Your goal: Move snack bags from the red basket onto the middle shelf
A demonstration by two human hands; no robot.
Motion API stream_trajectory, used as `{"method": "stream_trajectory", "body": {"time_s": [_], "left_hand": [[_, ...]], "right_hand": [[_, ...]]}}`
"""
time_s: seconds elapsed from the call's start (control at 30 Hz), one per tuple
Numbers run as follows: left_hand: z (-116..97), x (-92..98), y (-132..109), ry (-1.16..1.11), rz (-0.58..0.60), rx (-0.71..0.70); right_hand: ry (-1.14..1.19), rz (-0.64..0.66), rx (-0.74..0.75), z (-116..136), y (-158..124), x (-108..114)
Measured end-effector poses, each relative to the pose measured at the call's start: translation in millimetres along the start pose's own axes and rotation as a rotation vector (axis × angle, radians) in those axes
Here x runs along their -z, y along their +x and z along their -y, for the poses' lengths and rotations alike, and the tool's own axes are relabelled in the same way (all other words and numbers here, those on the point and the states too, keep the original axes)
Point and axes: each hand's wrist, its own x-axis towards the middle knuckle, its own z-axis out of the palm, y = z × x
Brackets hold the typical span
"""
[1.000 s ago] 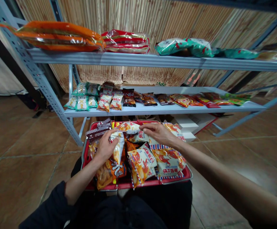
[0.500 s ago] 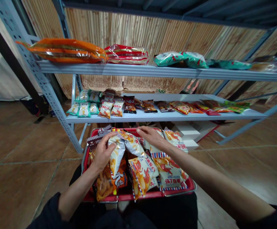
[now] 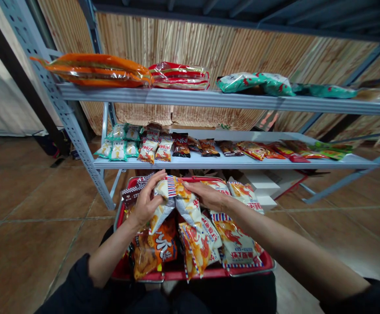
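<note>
Over a red basket [image 3: 173, 275] filled with snack bags, my two hands press a pair of small white-and-orange snack bags together. My left hand [image 3: 148, 201] is closed round the left snack bag [image 3: 161, 215], thumb on its near side. Against the right snack bag [image 3: 190, 210] lies my right hand [image 3: 207, 195], its fingertips at the upper edge and partly hidden. Below my left hand sits an orange-and-brown snack bag [image 3: 155, 250]. More white-and-orange bags [image 3: 198, 246] lean in the middle, and another snack bag [image 3: 237, 240] lies at the right.
A blue-grey metal shelf rack [image 3: 193, 101] stands ahead. On its lower shelf [image 3: 190, 164] are small green-and-white bags [image 3: 118, 149] and several other snack packs. Large orange packs [image 3: 94, 69] and teal bags [image 3: 258, 82] lie on the upper shelf. White boxes [image 3: 261, 187] sit underneath.
My right hand has come closer to my left and now presses on the right snack bag. The two bags' tops have been drawn together and raised slightly.
</note>
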Motion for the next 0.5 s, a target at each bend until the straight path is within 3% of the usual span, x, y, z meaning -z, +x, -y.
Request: {"method": "stream_trajectory", "body": {"time_s": [0.2,0.5], "left_hand": [[2.0,1.1,9.6,0.188,0.029,-0.104],[16.6,3.7,-13.1,0.438,-0.391,0.010]], "right_hand": [[0.007,-0.019,0.060,9.9,6.1,-0.4],[0.121,-0.319,0.062,8.9,11.9,17.0]]}}
